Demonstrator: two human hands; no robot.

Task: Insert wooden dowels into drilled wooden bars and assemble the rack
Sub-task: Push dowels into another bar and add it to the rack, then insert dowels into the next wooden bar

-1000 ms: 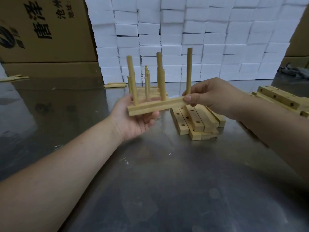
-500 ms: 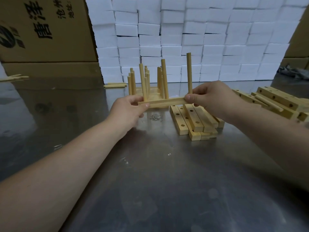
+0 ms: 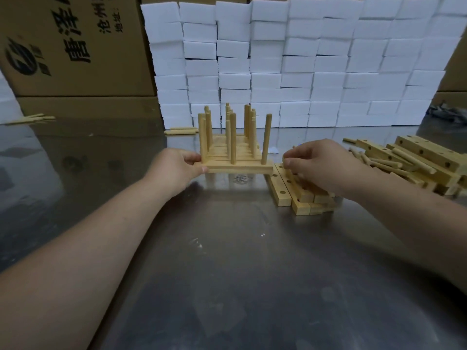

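A wooden bar (image 3: 240,168) with three upright dowels stands on the steel table in front of a row of several finished bars with dowels (image 3: 228,145). My left hand (image 3: 174,170) pinches the bar's left end between thumb and fingers. My right hand (image 3: 318,165) has let go of it and hovers, fingers curled, over a low stack of drilled bars (image 3: 290,195) just right of the assembled piece. Whether its fingers hold a bar from that stack is hidden by the hand itself.
A heap of drilled bars and loose dowels (image 3: 414,160) lies at the right. Loose dowels lie at the back centre (image 3: 180,131) and far left (image 3: 32,119). A wall of white foam blocks (image 3: 303,61) and cardboard boxes (image 3: 73,46) closes the back.
The bar with dowels went down from the air onto the table against the finished row. My right hand released its right end and moved right over the stack of drilled bars.
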